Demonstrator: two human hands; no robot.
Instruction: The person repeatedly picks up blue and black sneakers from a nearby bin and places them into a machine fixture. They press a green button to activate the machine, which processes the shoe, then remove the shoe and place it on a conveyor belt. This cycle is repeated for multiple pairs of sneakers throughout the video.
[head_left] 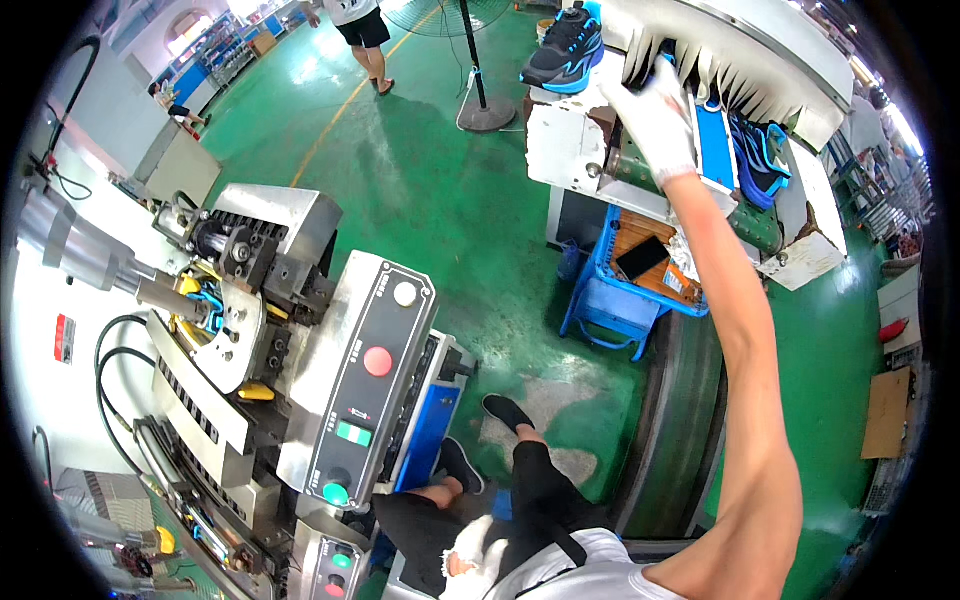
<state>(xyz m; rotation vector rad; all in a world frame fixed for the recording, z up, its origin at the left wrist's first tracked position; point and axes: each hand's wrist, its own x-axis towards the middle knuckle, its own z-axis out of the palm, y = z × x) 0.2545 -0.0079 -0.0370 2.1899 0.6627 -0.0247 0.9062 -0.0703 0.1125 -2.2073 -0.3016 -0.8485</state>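
My right hand (pixel 655 115), in a white glove, is stretched far out and up to the slotted white conveyor rack (pixel 740 50) and grips a dark shoe (pixel 642 68) at its edge. A black and blue sneaker (pixel 566 48) stands on the white ledge just left of that hand. Another blue and black sneaker (pixel 757 160) lies to the right of my forearm. My left hand (pixel 470 553), also in a white glove, rests low by my thigh with fingers curled and nothing seen in it.
A grey metal press machine (pixel 245 300) with a button panel (pixel 372 375) stands at my left. A blue crate (pixel 625 290) holding a phone and boards sits below the rack. A standing fan (pixel 478 70) and another person's legs (pixel 368 45) are on the green floor ahead.
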